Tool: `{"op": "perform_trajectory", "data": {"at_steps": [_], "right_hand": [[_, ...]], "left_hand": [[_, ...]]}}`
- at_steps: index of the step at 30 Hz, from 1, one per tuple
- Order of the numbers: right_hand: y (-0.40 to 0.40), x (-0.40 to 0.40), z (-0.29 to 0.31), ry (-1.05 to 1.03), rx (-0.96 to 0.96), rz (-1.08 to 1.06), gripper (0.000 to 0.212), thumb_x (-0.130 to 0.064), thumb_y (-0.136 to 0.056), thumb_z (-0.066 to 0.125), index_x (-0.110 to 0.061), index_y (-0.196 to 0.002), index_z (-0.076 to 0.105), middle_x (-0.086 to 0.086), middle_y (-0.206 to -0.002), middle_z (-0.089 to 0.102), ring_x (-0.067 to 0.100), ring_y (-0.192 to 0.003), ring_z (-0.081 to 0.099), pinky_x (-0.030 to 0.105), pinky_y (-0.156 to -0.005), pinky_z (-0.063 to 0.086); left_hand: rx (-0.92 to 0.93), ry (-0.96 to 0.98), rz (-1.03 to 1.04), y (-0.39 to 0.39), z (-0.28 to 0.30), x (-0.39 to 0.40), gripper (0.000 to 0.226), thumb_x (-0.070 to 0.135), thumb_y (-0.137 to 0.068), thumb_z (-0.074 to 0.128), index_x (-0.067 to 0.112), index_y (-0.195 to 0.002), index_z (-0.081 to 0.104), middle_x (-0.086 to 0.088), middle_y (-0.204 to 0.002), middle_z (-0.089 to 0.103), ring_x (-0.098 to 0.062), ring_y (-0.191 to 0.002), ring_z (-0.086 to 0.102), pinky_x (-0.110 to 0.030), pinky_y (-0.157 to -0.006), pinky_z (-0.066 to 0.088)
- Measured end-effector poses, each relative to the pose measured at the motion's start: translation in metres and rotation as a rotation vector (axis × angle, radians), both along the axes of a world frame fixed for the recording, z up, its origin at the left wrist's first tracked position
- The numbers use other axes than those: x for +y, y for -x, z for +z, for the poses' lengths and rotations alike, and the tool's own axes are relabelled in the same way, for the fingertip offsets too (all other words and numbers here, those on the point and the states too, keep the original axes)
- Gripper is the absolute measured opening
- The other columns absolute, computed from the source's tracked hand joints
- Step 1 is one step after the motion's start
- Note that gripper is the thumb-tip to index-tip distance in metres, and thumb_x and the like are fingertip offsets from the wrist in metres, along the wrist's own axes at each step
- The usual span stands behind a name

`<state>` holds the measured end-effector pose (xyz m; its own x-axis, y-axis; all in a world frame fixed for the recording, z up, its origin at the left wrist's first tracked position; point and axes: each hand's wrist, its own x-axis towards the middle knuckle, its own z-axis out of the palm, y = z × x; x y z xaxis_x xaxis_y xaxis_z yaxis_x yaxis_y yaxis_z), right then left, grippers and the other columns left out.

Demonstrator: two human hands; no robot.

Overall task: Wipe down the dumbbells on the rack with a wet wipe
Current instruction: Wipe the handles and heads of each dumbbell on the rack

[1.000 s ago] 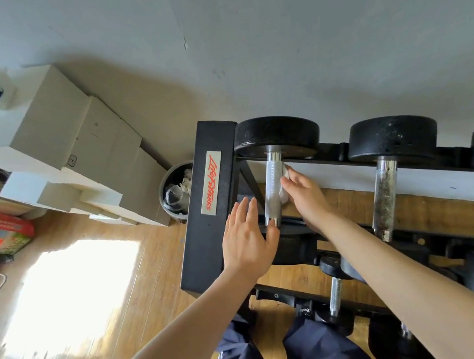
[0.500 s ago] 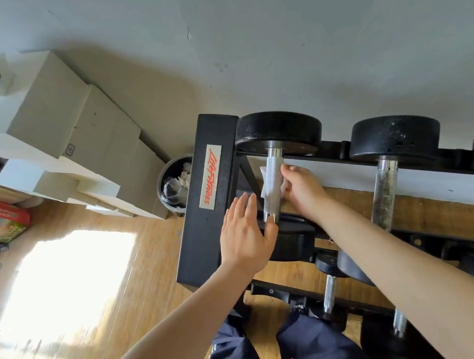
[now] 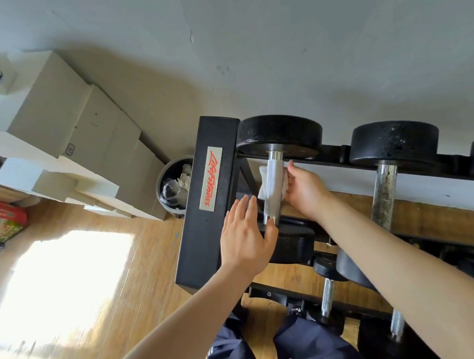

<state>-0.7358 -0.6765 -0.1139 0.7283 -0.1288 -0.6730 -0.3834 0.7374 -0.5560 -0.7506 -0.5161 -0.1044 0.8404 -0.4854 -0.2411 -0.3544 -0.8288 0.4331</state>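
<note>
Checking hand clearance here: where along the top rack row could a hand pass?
Open gap between the first dumbbell handle and the second dumbbell handle. Crowded at the first: right hand with wet wipe, left hand beside the rack end panel.

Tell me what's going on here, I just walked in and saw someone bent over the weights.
A person is cleaning the dumbbells on a black rack. The right hand holds a white wet wipe wrapped around the knurled handle of the leftmost top-row dumbbell. The left hand is open, fingers straight, beside the lower end of that handle. The next dumbbell has a speckled, dirty-looking handle.
</note>
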Motion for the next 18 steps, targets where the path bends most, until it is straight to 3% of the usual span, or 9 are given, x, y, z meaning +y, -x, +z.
{"op": "perform_trajectory", "data": {"at_steps": [3, 8, 12, 15, 18], "right_hand": [[0.001, 0.000, -0.004, -0.064, -0.006, 0.020, 0.050, -0.038, -0.102, 0.032, -0.010, -0.143, 0.038, 0.010, -0.143, 0.045, 0.024, -0.133, 0.040, 0.039, -0.113, 0.025], [0.016, 0.004, -0.019, -0.034, 0.023, 0.197, 0.055, -0.042, -0.103, 0.023, -0.005, -0.137, 0.046, 0.013, -0.133, 0.055, 0.026, -0.122, 0.053, 0.040, -0.106, 0.038], [-0.006, 0.003, -0.013, -0.185, 0.002, 0.026, 0.061, -0.050, -0.100, 0.023, -0.006, -0.136, 0.045, 0.018, -0.136, 0.051, 0.031, -0.122, 0.050, 0.042, -0.106, 0.034], [-0.007, 0.006, -0.011, -0.139, -0.014, 0.053, 0.059, -0.051, -0.100, 0.025, -0.010, -0.138, 0.044, 0.012, -0.139, 0.049, 0.026, -0.131, 0.043, 0.039, -0.113, 0.027], [0.013, 0.008, -0.015, -0.032, -0.037, 0.202, 0.048, -0.043, -0.102, 0.024, -0.013, -0.131, 0.047, 0.006, -0.129, 0.055, 0.021, -0.126, 0.048, 0.035, -0.107, 0.034]], "left_hand": [[0.001, -0.005, 0.000, 0.000, -0.001, 0.000, 0.075, 0.053, -0.086, 0.021, 0.018, -0.153, 0.025, 0.000, -0.160, 0.024, -0.018, -0.148, 0.015, -0.026, -0.116, 0.004], [-0.019, 0.022, -0.001, 0.000, -0.002, 0.002, 0.074, 0.051, -0.087, 0.024, 0.015, -0.152, 0.029, -0.002, -0.158, 0.028, -0.019, -0.148, 0.018, -0.021, -0.113, 0.002], [0.003, 0.034, -0.002, -0.001, -0.002, 0.002, 0.074, 0.051, -0.087, 0.025, 0.018, -0.153, 0.027, -0.002, -0.158, 0.027, -0.019, -0.148, 0.017, -0.027, -0.118, 0.007], [0.005, 0.026, -0.006, -0.001, -0.002, 0.003, 0.074, 0.052, -0.087, 0.024, 0.018, -0.153, 0.026, -0.001, -0.159, 0.026, -0.019, -0.148, 0.017, -0.029, -0.119, 0.008], [-0.008, 0.033, -0.011, -0.001, -0.002, 0.003, 0.078, 0.057, -0.086, 0.018, 0.017, -0.153, 0.027, -0.002, -0.158, 0.027, -0.019, -0.148, 0.017, -0.029, -0.119, 0.008]]}}
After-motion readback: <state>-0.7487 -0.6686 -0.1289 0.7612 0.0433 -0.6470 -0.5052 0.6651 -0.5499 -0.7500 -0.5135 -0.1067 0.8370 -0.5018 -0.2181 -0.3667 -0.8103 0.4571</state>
